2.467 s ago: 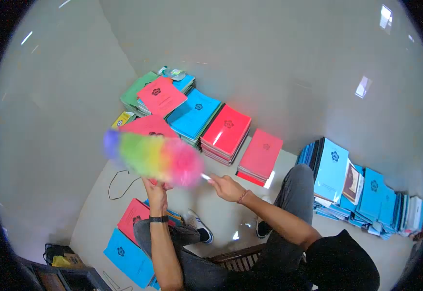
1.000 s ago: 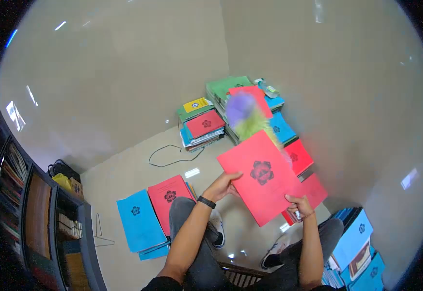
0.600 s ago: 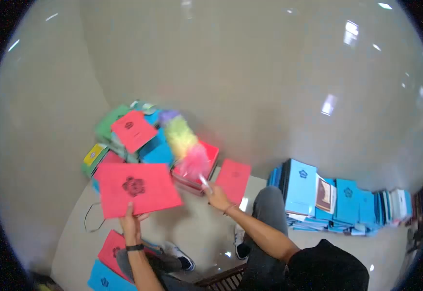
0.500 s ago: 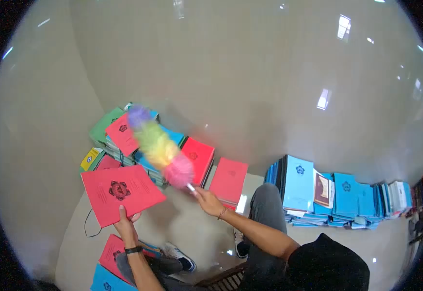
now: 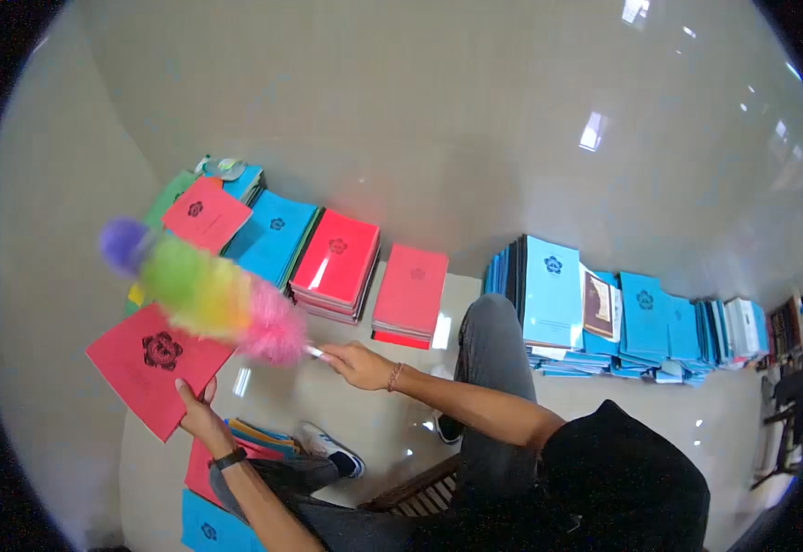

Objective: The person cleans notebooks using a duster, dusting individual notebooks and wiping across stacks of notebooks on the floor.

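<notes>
A red book (image 5: pixel 134 373) with a dark flower emblem lies tilted in my left hand (image 5: pixel 199 409), the thumb pressed on its cover near the lower right edge and the fingers beneath. My right hand (image 5: pixel 355 365) is closed round the white handle of a rainbow feather duster (image 5: pixel 208 290). Its fluffy head, purple at the tip through green and yellow to pink, slants left and overlaps the book's upper edge in this view. Behind the duster stand stacks of blue books (image 5: pixel 272 230) and red books (image 5: pixel 339 248).
A shorter red stack (image 5: pixel 410 290) stands beside my knee. To the right, blue volumes (image 5: pixel 548 285) and other books line the wall. More red and blue books (image 5: pixel 222 515) lie by my left leg. A clear bottle (image 5: pixel 231 169) rests on the far left stack.
The duster has swung left and turned flatter, its head now over the top of the red book. My left hand and the book have shifted left and slightly down, and the view has turned.
</notes>
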The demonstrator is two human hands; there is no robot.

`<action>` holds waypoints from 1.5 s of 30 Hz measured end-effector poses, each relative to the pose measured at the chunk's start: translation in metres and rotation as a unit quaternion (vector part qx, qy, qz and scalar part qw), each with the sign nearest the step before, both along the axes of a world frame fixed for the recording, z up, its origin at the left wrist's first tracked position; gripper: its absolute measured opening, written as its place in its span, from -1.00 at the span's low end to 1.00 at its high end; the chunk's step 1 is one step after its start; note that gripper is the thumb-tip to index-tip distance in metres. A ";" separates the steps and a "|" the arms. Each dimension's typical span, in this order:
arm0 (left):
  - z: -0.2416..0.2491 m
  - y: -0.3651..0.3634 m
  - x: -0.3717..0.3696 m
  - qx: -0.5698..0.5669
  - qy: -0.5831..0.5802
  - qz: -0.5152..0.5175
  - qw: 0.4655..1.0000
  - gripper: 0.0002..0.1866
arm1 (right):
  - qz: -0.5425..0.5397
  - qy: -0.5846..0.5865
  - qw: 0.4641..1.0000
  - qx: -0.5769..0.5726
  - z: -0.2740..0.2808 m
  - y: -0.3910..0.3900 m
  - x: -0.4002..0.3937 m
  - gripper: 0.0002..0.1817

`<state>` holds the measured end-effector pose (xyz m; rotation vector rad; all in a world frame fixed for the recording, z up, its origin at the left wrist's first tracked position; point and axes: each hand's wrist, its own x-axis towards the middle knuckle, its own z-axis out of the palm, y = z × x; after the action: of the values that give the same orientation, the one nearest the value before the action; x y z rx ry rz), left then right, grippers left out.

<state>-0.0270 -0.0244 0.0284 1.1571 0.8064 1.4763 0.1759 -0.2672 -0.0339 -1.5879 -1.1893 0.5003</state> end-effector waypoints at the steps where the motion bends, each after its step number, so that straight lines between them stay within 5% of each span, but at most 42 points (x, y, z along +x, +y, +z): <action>1: -0.005 0.001 -0.002 -0.011 -0.001 -0.027 1.000 -0.48 | 0.009 -0.014 1.000 0.010 0.002 0.000 -0.003 -0.68; 8: 0.011 -0.014 0.002 -0.018 -0.026 -0.078 0.996 -0.50 | -0.037 0.012 0.991 -0.131 -0.072 0.036 0.029 -0.66; 10: 0.012 -0.009 -0.004 -0.126 -0.057 -0.155 0.978 -0.53 | -0.042 -0.034 0.993 -0.105 -0.067 0.024 0.033 -0.54; 12: 0.019 -0.018 0.000 -0.109 -0.026 -0.195 0.974 -0.54 | -0.059 0.340 0.919 -0.192 -0.038 0.014 0.026 -0.40; 13: 0.023 -0.025 0.003 -0.091 0.005 -0.230 0.969 -0.55 | -0.058 0.341 0.918 -0.193 -0.043 0.018 0.031 -0.40; 15: 0.022 -0.037 0.011 -0.127 0.023 -0.269 0.955 -0.57 | 0.182 0.649 0.739 0.010 -0.049 0.024 0.041 -0.27; 18: 0.012 -0.047 0.020 -0.162 0.065 -0.343 0.923 -0.60 | 0.104 0.581 0.806 -0.036 -0.045 0.024 0.043 -0.38; 19: 0.008 -0.050 0.024 -0.212 0.080 -0.367 0.902 -0.60 | -0.019 0.520 0.845 0.126 -0.004 0.021 0.013 -0.50; 22: -0.054 -0.026 0.032 -0.307 0.108 -0.392 0.860 -0.55 | 0.022 0.478 0.875 0.075 -0.015 0.008 0.026 -0.52; 23: -0.094 -0.018 0.036 -0.294 0.113 -0.347 0.883 -0.39 | 0.026 0.478 0.875 0.076 -0.021 0.010 0.029 -0.52; 24: -0.113 -0.014 0.036 -0.280 0.117 -0.301 0.904 -0.23 | -0.005 0.339 0.937 0.080 -0.027 0.012 0.032 -0.52; 25: -0.104 -0.029 0.043 -0.277 0.117 -0.298 0.906 -0.23 | -0.036 0.191 0.977 0.084 -0.030 0.015 0.032 -0.52; 27: -0.070 -0.083 0.071 -0.355 0.176 -0.211 0.894 0.09 | -0.050 0.156 0.980 0.115 -0.023 0.016 0.020 -0.51; 28: -0.057 -0.089 0.075 -0.352 0.174 -0.209 0.896 0.09 | -0.068 0.119 0.980 0.144 -0.019 0.017 0.013 -0.50; 30: -0.040 -0.097 0.079 -0.394 0.051 -0.423 0.814 0.22 | -0.055 0.074 0.985 0.144 -0.016 0.014 -0.003 -0.48; 33: -0.080 -0.087 0.079 -0.387 -0.007 -0.372 0.844 -0.07 | 0.073 0.105 0.991 -0.031 -0.001 0.008 -0.023 -0.27; 35: -0.091 -0.079 0.071 -0.335 -0.145 -0.360 0.859 -0.38 | 0.100 0.059 0.993 0.015 0.004 0.005 -0.033 -0.23; 37: -0.088 -0.069 0.065 -0.313 -0.189 -0.353 0.861 -0.38 | 0.143 0.046 0.988 0.045 0.011 0.007 -0.043 -0.16; 40: -0.090 -0.053 0.049 -0.295 -0.230 -0.328 0.867 -0.39 | 0.178 0.141 0.972 0.064 0.004 0.015 -0.052 -0.47; 41: -0.090 -0.048 0.042 -0.289 -0.238 -0.318 0.871 -0.39 | 0.139 0.069 0.983 0.097 0.003 0.016 -0.051 -0.57; 45: -0.080 -0.025 0.019 -0.254 -0.269 -0.293 0.882 -0.39 | 0.074 0.092 0.992 0.034 0.019 0.000 -0.045 -0.67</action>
<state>-0.0084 -0.0491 -0.0512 0.4765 0.3611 0.9150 0.1304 -0.2672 -0.0154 -1.3707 -1.1746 0.6813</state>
